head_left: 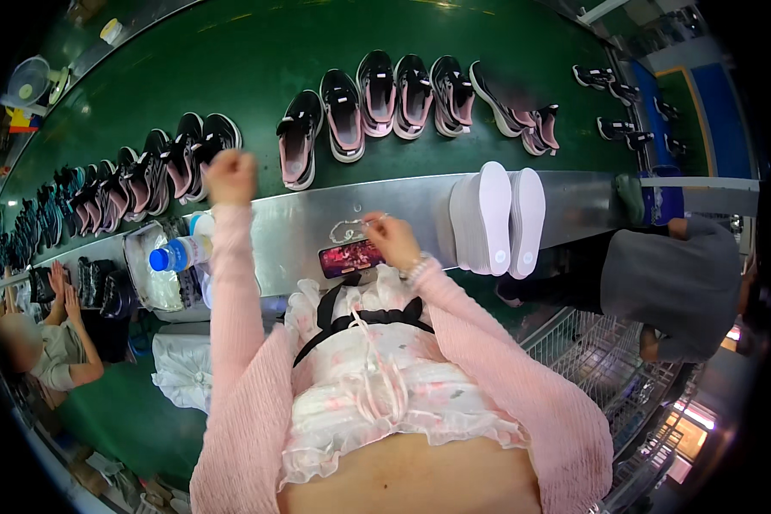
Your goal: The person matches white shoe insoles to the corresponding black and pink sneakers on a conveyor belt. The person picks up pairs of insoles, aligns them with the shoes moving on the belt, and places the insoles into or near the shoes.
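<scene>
My left hand (231, 177) is closed in a fist at the belt's near edge. It overlaps the lower end of a black and pink sneaker (220, 135); whether the fingers grip the shoe is hidden. Over the metal ledge (295, 218), my right hand (392, 242) has its fingers bent and pinched at a thin white cord (344, 230) lying in a loop. Just below the cord rests a phone (349, 258) with a lit reddish screen, partly covered by that hand. Right of it stand stacked white insoles (494, 218), with another insole stack (527, 223) alongside.
Several black and pink sneakers (343, 116) line the green belt (274, 60), with a longer row at left. A blue-capped bottle (178, 255) stands beside my left forearm. A wire cart (574, 343) and a person in grey (672, 287) are at right; another person (56, 343) is at left.
</scene>
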Demonstrator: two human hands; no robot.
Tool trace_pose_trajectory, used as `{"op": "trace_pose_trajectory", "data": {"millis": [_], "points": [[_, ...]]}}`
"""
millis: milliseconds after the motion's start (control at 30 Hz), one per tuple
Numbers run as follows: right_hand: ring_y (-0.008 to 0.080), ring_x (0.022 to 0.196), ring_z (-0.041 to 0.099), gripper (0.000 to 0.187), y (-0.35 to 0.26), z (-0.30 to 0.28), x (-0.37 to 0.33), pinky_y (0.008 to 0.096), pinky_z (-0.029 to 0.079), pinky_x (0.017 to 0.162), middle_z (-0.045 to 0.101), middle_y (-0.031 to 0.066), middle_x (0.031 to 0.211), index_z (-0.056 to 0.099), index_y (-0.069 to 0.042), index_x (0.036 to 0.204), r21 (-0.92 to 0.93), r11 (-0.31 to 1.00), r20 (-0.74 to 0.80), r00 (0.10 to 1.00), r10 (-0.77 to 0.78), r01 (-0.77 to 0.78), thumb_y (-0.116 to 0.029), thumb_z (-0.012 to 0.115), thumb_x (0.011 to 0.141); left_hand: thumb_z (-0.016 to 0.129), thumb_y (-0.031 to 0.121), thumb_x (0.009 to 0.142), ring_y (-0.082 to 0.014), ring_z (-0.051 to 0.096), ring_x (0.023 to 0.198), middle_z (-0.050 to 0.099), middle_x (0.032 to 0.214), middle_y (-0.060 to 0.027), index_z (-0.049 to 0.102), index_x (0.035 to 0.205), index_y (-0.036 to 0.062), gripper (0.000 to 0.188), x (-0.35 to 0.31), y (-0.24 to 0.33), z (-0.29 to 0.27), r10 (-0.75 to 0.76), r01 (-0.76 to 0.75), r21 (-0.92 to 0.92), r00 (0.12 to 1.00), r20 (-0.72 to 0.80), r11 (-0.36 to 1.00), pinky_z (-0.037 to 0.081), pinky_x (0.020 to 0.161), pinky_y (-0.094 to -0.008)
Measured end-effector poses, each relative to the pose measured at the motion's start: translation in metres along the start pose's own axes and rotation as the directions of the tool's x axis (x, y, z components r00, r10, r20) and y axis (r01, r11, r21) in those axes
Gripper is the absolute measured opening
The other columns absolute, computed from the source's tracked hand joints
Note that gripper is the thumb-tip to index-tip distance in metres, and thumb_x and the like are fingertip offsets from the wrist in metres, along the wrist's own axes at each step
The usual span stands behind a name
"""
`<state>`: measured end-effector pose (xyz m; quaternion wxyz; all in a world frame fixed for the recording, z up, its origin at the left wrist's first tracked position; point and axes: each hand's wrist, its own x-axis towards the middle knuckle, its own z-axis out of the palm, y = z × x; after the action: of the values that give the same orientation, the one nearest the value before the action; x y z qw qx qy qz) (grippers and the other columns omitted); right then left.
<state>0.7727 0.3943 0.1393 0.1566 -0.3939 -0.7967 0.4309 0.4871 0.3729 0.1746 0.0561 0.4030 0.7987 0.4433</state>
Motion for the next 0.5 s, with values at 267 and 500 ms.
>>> {"op": "trace_pose_trajectory", "data": {"millis": [267, 500], "points": [[0.0318, 0.093, 0.047, 0.043, 0.047, -0.183, -0.063, 0.0377, 0.039, 0.078, 0.052, 0.0151, 0.097, 0.045, -0.002, 0.105, -0.468, 0.627, -0.792, 0.611, 0.017, -0.624, -0.02, 0.06, 0.069, 0.058, -0.001, 0.066, -0.0096, 0.048, 0.059, 0.048, 0.063, -0.0014, 0.045, 0.069, 0.003, 0.014, -0.064, -0.162, -0.24, -0.205, 0.225, -0.033, 0.808, -0.552, 0.974, 0.043, 0.057, -0.02], [0.0375, 0.091, 0.049, 0.066, 0.12, -0.211, -0.091, 0.039, 0.039, 0.077, 0.051, 0.0247, 0.097, 0.028, -0.003, 0.119, -0.177, 0.701, -0.584, 0.647, 0.49, -0.691, -0.027, 0.062, 0.067, 0.057, 0.006, 0.067, -0.0225, 0.055, 0.083, 0.058, 0.09, -0.013, 0.054, 0.096, 0.0001, 0.03, -0.105, -0.244, -0.249, -0.52, 0.524, 0.53, 0.837, -0.172, 0.667, 0.041, 0.075, -0.0298]]}}
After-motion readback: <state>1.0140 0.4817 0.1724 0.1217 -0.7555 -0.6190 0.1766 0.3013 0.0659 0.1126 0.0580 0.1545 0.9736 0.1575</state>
